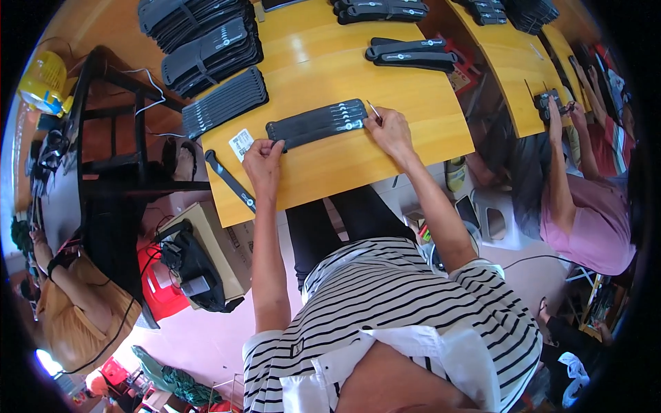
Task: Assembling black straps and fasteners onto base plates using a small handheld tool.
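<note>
Several flat black straps (310, 126) with rounded ends and white print lie side by side on the yellow table in front of me. My left hand (261, 167) is closed, thumb and fingertips pinching the near left end of this row. At its right end is my right hand (392, 136), its fingers wrapped round a thin pointed tool (374, 110); only the light tip shows, so its exact kind is unclear. A white printed label (240, 143) lies just beyond my left fingers. Left of my left forearm, a single black strap (230, 180) lies slantwise near the table edge.
Bundled strap stacks (210, 58) and a fanned row (226, 103) fill the table's far left. Loose straps (412, 55) lie far right. A cardboard box (219, 255) with a black bag (193, 268) stands below left. Co-workers sit both sides, one in pink (585, 220).
</note>
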`<state>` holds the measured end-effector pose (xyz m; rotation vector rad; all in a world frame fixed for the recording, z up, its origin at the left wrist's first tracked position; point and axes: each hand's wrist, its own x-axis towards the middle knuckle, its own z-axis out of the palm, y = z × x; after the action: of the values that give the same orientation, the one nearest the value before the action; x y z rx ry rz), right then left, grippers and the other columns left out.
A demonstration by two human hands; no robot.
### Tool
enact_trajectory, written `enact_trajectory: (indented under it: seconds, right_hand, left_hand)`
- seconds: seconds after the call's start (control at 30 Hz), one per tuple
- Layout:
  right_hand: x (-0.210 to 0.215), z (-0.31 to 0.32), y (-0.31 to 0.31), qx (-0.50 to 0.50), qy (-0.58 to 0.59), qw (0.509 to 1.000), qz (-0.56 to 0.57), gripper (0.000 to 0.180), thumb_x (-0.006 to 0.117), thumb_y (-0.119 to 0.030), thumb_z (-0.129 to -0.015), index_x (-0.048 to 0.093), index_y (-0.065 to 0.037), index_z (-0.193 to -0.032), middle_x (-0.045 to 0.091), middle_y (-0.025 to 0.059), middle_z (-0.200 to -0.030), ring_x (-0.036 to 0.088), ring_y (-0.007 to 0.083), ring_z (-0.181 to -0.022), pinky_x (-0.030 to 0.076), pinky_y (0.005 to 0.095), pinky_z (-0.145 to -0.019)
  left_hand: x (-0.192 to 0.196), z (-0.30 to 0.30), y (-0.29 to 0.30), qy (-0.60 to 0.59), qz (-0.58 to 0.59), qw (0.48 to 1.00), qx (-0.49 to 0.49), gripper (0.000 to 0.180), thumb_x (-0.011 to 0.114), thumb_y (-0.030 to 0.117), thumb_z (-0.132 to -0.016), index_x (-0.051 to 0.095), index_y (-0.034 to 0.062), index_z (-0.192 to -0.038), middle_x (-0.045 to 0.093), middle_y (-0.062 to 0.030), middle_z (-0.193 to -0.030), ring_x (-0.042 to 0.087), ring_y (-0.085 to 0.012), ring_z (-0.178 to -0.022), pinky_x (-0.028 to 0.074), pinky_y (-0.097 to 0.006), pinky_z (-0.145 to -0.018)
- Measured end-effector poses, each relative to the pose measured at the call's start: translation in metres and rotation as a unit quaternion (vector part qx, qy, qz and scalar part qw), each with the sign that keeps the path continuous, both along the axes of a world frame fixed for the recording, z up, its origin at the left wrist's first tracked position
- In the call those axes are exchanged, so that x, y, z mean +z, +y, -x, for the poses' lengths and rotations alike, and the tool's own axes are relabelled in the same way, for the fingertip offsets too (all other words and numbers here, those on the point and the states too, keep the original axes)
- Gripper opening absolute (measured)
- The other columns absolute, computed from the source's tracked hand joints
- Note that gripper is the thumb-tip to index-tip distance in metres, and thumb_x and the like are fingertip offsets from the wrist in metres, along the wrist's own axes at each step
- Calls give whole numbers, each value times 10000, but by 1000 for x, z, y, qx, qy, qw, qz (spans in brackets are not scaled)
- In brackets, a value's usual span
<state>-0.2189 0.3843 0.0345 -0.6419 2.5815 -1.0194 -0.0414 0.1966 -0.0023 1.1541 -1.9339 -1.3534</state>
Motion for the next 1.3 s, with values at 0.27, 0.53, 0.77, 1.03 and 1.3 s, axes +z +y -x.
enact_trajectory:
  seconds: [0.27,0.53,0.77,1.03,1.3]
  right_hand:
    - [-3,0,0,12,26,1000,-3,180,602,-206,-751,584,-38,-690,604,173,-670,597,348,-691,451,434,-630]
    - [-3,2,1,7,21,1000,-11,186,597,-217,-752,596,-38,-700,608,180,-675,599,354,-697,453,438,-627]
    - [-2,2,0,11,18,1000,-17,183,594,-211,-748,611,-34,-700,616,189,-693,601,363,-713,458,444,-637]
    - [-3,4,-2,8,21,999,-29,194,587,-215,-747,617,-28,-711,621,199,-719,605,367,-743,470,446,-659]
    - [2,1,-5,18,33,998,-54,190,574,-215,-756,619,-31,-736,627,194,-748,605,365,-759,475,440,-684]
  left_hand:
    - [10,3,3,11,-26,1000,5,188,698,111,-743,572,-28,-745,520,-41,-558,456,-87,-439,352,-235,-400]
    - [9,5,3,10,-33,999,6,191,708,99,-739,568,-30,-742,517,-38,-551,459,-89,-411,342,-232,-373]
    - [9,4,3,2,-24,1000,6,195,711,102,-737,569,-30,-746,519,-40,-554,460,-91,-408,346,-231,-364]
    - [13,6,3,-14,-36,999,11,201,714,110,-735,571,-31,-748,526,-47,-560,471,-97,-406,353,-233,-358]
    - [10,6,0,-33,-10,999,2,204,707,116,-740,557,-21,-727,516,-31,-547,458,-86,-394,347,-228,-353]
